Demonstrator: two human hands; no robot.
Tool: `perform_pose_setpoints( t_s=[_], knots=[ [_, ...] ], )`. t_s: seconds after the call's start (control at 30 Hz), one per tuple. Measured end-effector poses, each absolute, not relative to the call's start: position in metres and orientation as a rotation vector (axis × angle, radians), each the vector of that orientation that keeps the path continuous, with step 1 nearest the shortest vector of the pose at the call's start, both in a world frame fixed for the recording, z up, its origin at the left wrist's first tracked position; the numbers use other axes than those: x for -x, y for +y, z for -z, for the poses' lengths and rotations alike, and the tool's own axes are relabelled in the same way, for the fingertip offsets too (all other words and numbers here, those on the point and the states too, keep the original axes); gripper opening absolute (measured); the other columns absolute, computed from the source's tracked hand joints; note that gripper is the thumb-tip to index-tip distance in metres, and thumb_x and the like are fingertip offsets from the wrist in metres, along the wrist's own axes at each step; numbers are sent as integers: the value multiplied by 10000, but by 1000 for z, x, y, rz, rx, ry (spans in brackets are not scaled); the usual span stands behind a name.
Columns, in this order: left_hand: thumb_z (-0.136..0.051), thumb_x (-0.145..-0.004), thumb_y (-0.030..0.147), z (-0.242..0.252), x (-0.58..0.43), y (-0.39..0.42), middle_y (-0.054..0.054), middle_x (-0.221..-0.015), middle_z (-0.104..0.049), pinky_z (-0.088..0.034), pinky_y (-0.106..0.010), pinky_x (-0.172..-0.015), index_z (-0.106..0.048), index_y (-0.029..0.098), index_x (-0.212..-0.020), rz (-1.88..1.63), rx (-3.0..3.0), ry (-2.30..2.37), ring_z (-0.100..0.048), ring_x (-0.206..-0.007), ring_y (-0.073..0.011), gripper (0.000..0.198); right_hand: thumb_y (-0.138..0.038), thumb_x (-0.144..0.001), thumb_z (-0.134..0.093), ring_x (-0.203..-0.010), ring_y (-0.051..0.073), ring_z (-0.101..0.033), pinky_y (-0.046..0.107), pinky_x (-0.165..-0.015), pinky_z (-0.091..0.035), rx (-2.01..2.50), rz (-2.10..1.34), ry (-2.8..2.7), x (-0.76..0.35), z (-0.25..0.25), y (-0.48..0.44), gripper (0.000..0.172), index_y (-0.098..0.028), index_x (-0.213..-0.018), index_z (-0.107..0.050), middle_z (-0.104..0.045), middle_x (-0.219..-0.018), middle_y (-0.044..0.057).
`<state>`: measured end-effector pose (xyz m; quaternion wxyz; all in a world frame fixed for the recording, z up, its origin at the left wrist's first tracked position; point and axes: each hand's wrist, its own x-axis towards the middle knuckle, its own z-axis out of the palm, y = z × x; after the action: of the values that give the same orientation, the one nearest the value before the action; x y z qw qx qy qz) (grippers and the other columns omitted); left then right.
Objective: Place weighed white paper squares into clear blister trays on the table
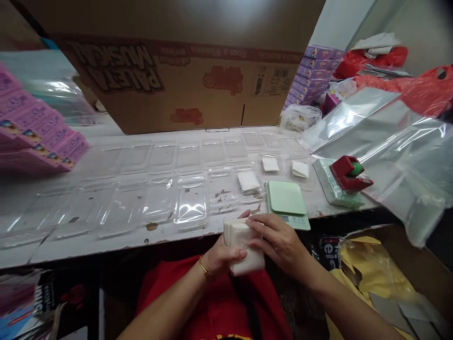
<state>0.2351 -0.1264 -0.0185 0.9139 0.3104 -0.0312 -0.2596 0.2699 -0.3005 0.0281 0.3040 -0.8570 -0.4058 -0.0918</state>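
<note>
A thick stack of thin white sheets [244, 248] is gripped in my left hand [221, 257], thumb across its front, just in front of the table edge. My right hand [278, 241] has its fingers closed over the stack's upper right side. Beyond my hands, clear plastic trays [191, 200] lie in rows along the white table. Smaller white bundles sit in three of them: one bundle [248, 181] at the left, another bundle [270, 164] in the middle and a third bundle [300, 168] at the right. A pale green scale [287, 197] with a bare platform stands close to my right hand.
A large cardboard box [212, 85] rises behind the trays. Pink boxes [38, 127] are stacked at the left, purple boxes [313, 71] at the back right. A red tape dispenser [350, 174] and clear plastic bags [396, 141] lie right. An open carton [414, 264] sits below.
</note>
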Motion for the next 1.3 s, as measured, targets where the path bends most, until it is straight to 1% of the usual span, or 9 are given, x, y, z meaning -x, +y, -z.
perform_pose_setpoints(
  t_s=[0.17,0.37,0.5,0.57,0.73,0.9,1.1,1.2,1.3],
  knots=[
    [-647,-585,107,19,-226,-120,-89,-1252,-485,-335,-397,-916,-277,255,-1342,507,-616,-92,-499,-1046,-241,855,-183,-842,-492,-1013,194,-519,383,-884,-443,2274,385,-1154,-253,-28,-293,262,-194,-1099,-540,-583,-1086,82],
    [-668,-575,111,18,-232,-117,-68,-1212,-511,-358,-382,-888,-278,274,-1338,516,-655,-146,-504,-1038,-250,872,-220,-827,-519,-991,195,-522,378,-859,-459,2202,236,-1056,-262,-32,-288,251,-202,-1076,-532,-571,-1051,83],
    [-666,-576,110,19,-236,-118,-62,-1216,-506,-337,-382,-912,-285,275,-1336,489,-660,-143,-497,-1042,-237,866,-185,-834,-491,-961,186,-528,359,-831,-466,2191,233,-1061,-267,-34,-287,175,-206,-992,-564,-578,-1011,74],
    [-664,-576,115,20,-236,-118,-60,-1226,-500,-329,-394,-920,-290,281,-1334,468,-666,-136,-489,-1055,-245,861,-163,-836,-473,-952,185,-531,363,-829,-463,2193,289,-1091,-267,-33,-286,181,-210,-977,-575,-584,-1003,70],
    [-665,-581,120,23,-237,-116,-69,-1226,-499,-331,-405,-912,-281,283,-1338,462,-671,-135,-488,-1050,-248,864,-152,-823,-495,-936,181,-530,357,-822,-467,2182,356,-1097,-268,-30,-282,271,-194,-1087,-540,-591,-985,72],
    [-674,-587,125,24,-237,-112,-62,-1175,-529,-335,-385,-903,-278,269,-1339,450,-672,-132,-505,-1015,-223,862,-154,-838,-464,-893,183,-540,366,-798,-471,2196,430,-1139,-268,-30,-276,220,-184,-1023,-580,-606,-935,79],
    [-694,-571,135,23,-235,-108,-47,-1150,-540,-352,-351,-882,-264,256,-1348,452,-692,-122,-516,-982,-200,896,-148,-827,-479,-858,170,-557,333,-765,-477,2166,427,-1092,-269,-27,-270,168,-191,-944,-591,-607,-893,65],
    [-681,-574,129,23,-234,-108,-49,-1157,-543,-354,-337,-876,-249,261,-1355,462,-685,-101,-516,-983,-203,902,-135,-825,-479,-848,168,-559,330,-752,-477,2142,446,-1090,-268,-23,-271,172,-198,-946,-584,-613,-887,62],
    [-650,-569,100,23,-233,-110,-50,-1158,-547,-346,-353,-887,-249,273,-1355,473,-665,-93,-506,-1004,-221,899,-108,-818,-476,-871,178,-548,344,-766,-468,2134,477,-1117,-266,-18,-273,181,-196,-945,-570,-611,-913,69]
  ],
)
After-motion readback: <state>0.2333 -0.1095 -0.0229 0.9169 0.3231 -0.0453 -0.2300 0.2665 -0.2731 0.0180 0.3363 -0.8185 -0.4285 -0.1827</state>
